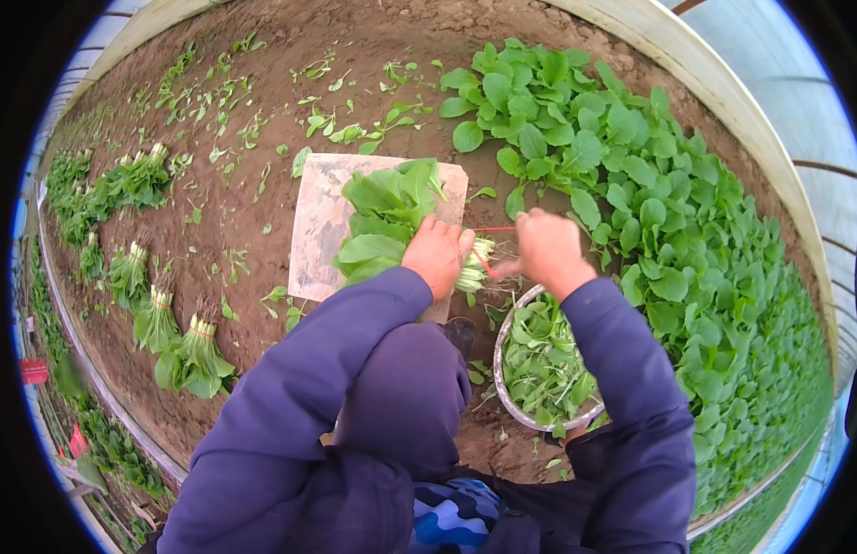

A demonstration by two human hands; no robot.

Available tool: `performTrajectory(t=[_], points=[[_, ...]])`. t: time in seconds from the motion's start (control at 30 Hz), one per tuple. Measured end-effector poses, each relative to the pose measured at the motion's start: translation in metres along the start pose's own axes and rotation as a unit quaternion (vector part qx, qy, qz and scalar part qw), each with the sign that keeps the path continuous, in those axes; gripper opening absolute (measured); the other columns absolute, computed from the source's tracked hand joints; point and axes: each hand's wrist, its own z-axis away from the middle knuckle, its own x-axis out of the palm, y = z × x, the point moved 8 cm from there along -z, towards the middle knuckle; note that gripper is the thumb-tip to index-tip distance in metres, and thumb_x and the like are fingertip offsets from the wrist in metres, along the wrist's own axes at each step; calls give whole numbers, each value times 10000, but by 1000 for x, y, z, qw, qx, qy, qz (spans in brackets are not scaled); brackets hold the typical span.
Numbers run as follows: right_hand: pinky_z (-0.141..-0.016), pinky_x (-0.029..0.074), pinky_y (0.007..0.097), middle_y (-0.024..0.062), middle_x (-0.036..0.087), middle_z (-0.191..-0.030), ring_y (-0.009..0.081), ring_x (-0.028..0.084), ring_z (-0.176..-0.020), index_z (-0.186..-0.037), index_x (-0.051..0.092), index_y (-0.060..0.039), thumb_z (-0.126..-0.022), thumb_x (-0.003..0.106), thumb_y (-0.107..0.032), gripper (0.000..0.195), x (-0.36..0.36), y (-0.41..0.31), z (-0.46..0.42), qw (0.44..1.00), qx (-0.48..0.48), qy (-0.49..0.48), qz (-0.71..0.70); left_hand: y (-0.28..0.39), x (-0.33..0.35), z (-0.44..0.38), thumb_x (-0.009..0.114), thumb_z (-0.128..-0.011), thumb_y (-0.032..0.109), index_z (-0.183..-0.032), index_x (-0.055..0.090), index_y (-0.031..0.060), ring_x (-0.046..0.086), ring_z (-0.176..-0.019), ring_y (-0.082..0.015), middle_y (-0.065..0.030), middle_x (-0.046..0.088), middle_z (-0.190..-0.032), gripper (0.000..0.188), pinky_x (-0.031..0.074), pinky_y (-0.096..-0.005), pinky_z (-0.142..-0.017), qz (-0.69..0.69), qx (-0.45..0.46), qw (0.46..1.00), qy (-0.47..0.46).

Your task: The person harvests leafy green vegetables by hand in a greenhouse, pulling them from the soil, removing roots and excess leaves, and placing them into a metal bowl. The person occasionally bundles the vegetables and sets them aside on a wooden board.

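Note:
A bunch of leafy greens [380, 221] lies across a worn pale board [316, 242], leaves to the left and pale stems with roots to the right. My left hand [438, 255] grips the bunch where leaves meet stems. Around the stems runs a thin red tie [494, 228], stretched taut toward the right. My right hand [549, 253] is closed on the tie, just beyond the root ends. Part of the bunch is hidden under my left hand and sleeve.
A round tub [501, 377] of loose leaves stands below my right forearm. Growing greens [677, 284] fill the right side. Tied bunches [196, 353] lie on the soil at left, with more bunches [127, 180] farther off. Loose seedlings [324, 124] litter the soil [262, 41] beyond the board.

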Motion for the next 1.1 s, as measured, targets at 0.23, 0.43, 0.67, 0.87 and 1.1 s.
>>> performTrajectory(t=[0.23,0.43,0.67,0.87,1.1], points=[[-1041,386,406,225,451,-1370,352,493,-1223,-1434,310,6,-603,840,-337,1043,90,-30,41,936,2,192,-296,-9,-5,7,725,-556,207,-868,596,83,578,-890,-316,-137,589,-845,360,404,-447,-859,132,-7,980,147],[-966,452,363,127,493,-1329,236,528,-1163,-1391,340,-12,-665,857,-125,899,204,-49,8,676,-25,76,-732,-9,20,24,755,-484,239,-1065,543,113,550,-997,-243,-49,559,-960,632,309,-437,-1047,116,-8,989,95],[-843,523,351,84,555,-1221,205,569,-1060,-1343,390,-32,-663,862,-110,832,240,-49,-20,655,-18,21,-755,-9,11,10,755,-488,260,-987,544,116,546,-996,-244,-54,560,-947,561,340,-410,-974,115,-9,987,113],[-575,550,265,72,695,-954,170,698,-828,-1154,575,-19,-857,719,-185,369,192,-72,31,584,147,-97,-793,-19,10,3,798,-497,363,-967,581,86,566,-938,-293,-119,580,-940,586,408,-428,-852,138,-2,990,9],[-517,534,236,134,628,-1126,204,687,-915,-1243,438,16,-940,558,-101,346,180,-83,61,462,230,73,-854,-11,3,6,819,-519,387,-1182,549,67,561,-1030,-271,-105,577,-1043,785,361,-420,-989,78,-10,995,53]])
